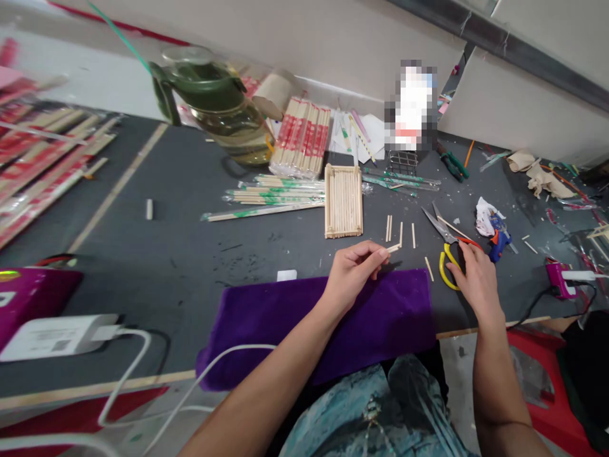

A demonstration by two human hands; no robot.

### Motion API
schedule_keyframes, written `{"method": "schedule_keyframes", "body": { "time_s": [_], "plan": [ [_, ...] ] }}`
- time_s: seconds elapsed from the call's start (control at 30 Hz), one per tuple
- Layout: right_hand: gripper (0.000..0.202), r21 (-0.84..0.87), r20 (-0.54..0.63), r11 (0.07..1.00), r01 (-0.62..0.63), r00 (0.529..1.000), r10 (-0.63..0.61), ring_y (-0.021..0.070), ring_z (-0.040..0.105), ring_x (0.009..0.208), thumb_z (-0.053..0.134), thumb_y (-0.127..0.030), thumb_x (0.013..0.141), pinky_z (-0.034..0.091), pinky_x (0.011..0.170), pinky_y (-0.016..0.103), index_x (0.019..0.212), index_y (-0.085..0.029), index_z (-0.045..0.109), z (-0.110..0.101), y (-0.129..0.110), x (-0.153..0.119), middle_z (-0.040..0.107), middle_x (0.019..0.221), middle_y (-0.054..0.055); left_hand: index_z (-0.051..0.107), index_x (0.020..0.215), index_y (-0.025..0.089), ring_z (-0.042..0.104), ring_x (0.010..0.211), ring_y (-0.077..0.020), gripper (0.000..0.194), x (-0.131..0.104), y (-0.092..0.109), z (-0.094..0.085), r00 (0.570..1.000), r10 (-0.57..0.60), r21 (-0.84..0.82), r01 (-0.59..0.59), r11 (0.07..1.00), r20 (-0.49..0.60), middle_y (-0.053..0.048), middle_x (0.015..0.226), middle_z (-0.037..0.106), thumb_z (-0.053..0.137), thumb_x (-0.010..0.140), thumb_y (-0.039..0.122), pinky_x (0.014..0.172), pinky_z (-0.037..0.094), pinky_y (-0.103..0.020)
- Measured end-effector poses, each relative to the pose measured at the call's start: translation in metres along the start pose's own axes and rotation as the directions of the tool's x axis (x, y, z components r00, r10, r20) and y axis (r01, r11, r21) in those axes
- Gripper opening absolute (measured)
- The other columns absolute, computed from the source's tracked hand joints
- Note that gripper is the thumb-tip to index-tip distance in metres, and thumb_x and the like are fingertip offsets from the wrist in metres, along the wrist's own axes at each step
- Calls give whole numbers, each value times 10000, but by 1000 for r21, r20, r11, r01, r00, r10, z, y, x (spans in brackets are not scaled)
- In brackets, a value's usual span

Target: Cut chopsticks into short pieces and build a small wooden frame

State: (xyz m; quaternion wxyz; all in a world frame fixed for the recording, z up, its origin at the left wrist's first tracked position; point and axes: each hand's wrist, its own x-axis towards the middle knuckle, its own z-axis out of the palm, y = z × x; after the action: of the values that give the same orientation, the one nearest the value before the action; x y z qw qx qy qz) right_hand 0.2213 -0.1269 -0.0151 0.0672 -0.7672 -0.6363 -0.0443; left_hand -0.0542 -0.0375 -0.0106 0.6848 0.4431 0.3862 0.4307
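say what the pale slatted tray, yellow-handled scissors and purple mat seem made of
Pale slatted tray: probably bare wood, matte stick-like slats. Yellow-handled scissors: blades shiny grey, likely metal; handles smooth, perhaps plastic. Purple mat: seemingly plush fabric, soft sheen.

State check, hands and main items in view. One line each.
Left hand, pinching a short stick
Right hand, at the scissors' handles, grip unclear
Scissors, lying with blades apart
Loose sticks, lying on the table
Stick tray, no hand on it
Cloth, spread out
Jug, liquid inside
Chopstick pack, wrapped
White charger, cable plugged in
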Motion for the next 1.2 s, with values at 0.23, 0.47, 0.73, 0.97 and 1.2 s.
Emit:
{"method": "schedule_keyframes", "body": {
  "time_s": [0.23,0.47,0.73,0.97,1.2],
  "plan": [
    [533,-66,-7,997,-28,1000,28,311,612,967,595,-415,923,465,833,400,1377,-135,584,0,-2,11,683,1062,161,721,690,161,478,509,-83,308,2,0,0,1000,10,26,-9,1000,-21,-14,652,638,790,771,451,477,376,-206],
    [616,195,-25,961,-197,978,206,268,641,920,657,-383,827,528,816,390,1405,-174,606,1,-1,12,655,1087,134,714,686,160,472,500,-76,288,3,2,0,1000,8,15,-8,1000,-28,-7,645,635,787,769,427,478,366,-205],
    [707,901,202,316,-298,931,302,116,586,666,891,-387,589,543,600,260,1243,-215,683,-14,-4,10,658,884,-8,716,697,162,467,504,-75,300,3,-2,-2,999,17,11,-16,1000,-36,-2,647,626,782,779,442,487,364,-209],
    [621,950,305,57,-307,951,44,121,565,545,705,-341,782,485,456,267,1385,-308,560,-30,-59,-36,657,931,26,700,685,162,465,518,-84,336,-2,2,-2,998,44,34,-43,998,-42,2,635,603,768,804,469,498,365,-216],
    [498,891,427,194,-410,902,-57,182,608,949,702,-442,885,534,835,302,1342,-334,536,-45,-83,-53,622,1078,43,692,682,165,465,528,-81,329,-8,8,0,992,126,50,-125,991,-15,7,651,595,741,848,445,528,367,-221]
  ]
}}
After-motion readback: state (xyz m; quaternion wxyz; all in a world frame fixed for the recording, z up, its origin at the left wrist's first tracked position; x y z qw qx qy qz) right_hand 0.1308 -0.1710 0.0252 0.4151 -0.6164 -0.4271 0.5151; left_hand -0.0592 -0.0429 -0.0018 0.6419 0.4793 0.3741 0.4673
